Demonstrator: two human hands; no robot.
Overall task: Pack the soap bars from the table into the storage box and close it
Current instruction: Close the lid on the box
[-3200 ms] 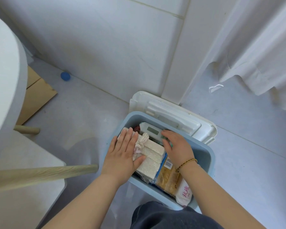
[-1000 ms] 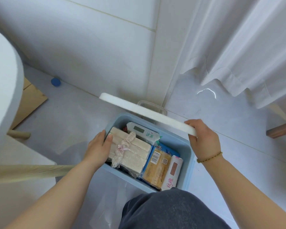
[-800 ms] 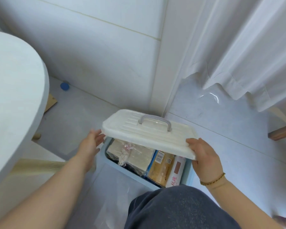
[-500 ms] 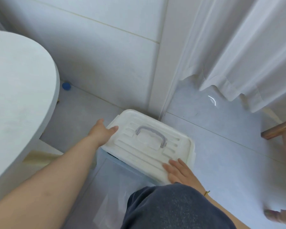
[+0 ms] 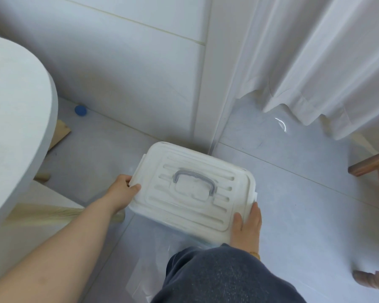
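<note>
Noting the lid [image 5: 193, 193] now down flat on the box [image 5: 162, 228], soaps covered. Left hand [image 5: 120, 193] grips its edge; right hand [image 5: 246, 226] presses flat, fingers straight. We judge latching remains.

1. Lid [image 5: 193, 189] totally hides whatever's underneath it.
2. Left hand [image 5: 120, 191] fingertips vanish under the lid's edge.
3. Table [image 5: 13, 119] and wooden chair [image 5: 372, 165] get cut off by the frame edges.

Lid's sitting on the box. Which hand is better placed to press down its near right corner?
Right. The right hand lies flat against that corner of the lid, thumb on top. The left hand grips the lid's opposite, left edge and would have to cross the grey handle.
</note>
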